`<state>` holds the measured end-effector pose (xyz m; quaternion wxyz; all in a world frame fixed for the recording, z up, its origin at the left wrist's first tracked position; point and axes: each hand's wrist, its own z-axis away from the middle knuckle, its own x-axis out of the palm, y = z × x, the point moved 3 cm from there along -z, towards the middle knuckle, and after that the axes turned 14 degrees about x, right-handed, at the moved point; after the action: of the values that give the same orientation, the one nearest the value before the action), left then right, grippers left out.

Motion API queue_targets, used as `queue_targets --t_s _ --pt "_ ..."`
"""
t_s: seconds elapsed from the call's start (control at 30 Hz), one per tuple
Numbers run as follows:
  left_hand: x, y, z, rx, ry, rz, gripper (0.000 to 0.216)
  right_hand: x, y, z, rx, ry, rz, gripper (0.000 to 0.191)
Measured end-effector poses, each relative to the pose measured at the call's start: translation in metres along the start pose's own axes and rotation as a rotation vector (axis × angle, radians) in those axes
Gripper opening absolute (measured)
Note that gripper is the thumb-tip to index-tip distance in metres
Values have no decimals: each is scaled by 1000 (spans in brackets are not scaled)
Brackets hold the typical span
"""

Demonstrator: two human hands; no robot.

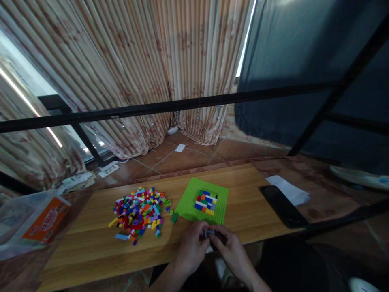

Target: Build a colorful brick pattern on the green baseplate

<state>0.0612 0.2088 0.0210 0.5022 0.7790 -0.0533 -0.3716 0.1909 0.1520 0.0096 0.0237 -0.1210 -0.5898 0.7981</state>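
Note:
Close to the table's front edge, my left hand (194,244) and my right hand (228,244) meet, each with its fingers closed on a small grey toy brick (208,233). The fingers cover part of that brick. Just beyond them lies a green baseplate (186,201), turned slightly on the table. A roughly square patch of coloured bricks (206,202) in blue, red, white, yellow, green and grey is built on its middle. To the left of the plate spreads a pile of loose bricks (139,215) in many colours, with a dark green brick (174,217) between pile and plate.
The wooden table (243,202) carries a black phone-like slab (283,206) at its right end, beside white papers (287,190). A clear plastic box (27,223) with an orange label stands at the left. A black metal bar (158,107) crosses beyond the table, before curtains (127,61).

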Motion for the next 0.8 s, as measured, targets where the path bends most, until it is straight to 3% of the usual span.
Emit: queue_targets --t_s 0.13,0.5,0.8 --pt "-5 -5 -1 21 38 26 22 -2 -2 -1 -38 17 63 29" --pt "-26 -31 -31 -42 352 94 31 9 -22 -52 -384 518 391 22" --pt "-25 -41 -48 -73 291 -3 43 17 -10 -70 -423 662 548 22"
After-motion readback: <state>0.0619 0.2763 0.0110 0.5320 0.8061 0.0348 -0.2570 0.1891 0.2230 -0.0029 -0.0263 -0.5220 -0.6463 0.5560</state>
